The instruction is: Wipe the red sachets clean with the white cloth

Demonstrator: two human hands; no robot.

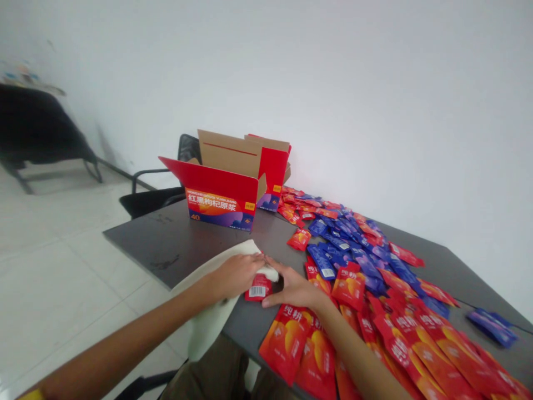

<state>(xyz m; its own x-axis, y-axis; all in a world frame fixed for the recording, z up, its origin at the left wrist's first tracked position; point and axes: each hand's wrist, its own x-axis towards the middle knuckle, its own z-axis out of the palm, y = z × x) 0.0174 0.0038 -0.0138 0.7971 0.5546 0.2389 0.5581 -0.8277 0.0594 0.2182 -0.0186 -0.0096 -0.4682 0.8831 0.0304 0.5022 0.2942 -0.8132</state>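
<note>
A white cloth (216,316) lies over the table's near edge and hangs down toward my lap. My left hand (239,272) has its fingers pressed together on the cloth, over the upper part of a red pouch (258,288). The pouch's lower end shows a white barcode; the rest is hidden under cloth and fingers. My right hand (293,286) curves round the pouch from the right, thumb at its lower corner and fingertips at the top beside my left fingers. Red pouches with orange fruit pictures (287,339) lie in rows just beneath my right forearm.
A red and blue carton (220,200) with raised flaps stands on the dark table (175,239), another carton (272,166) behind it. Loose blue pouches (333,244) and red ones are heaped along the white wall. Black chairs (158,200) stand to the left.
</note>
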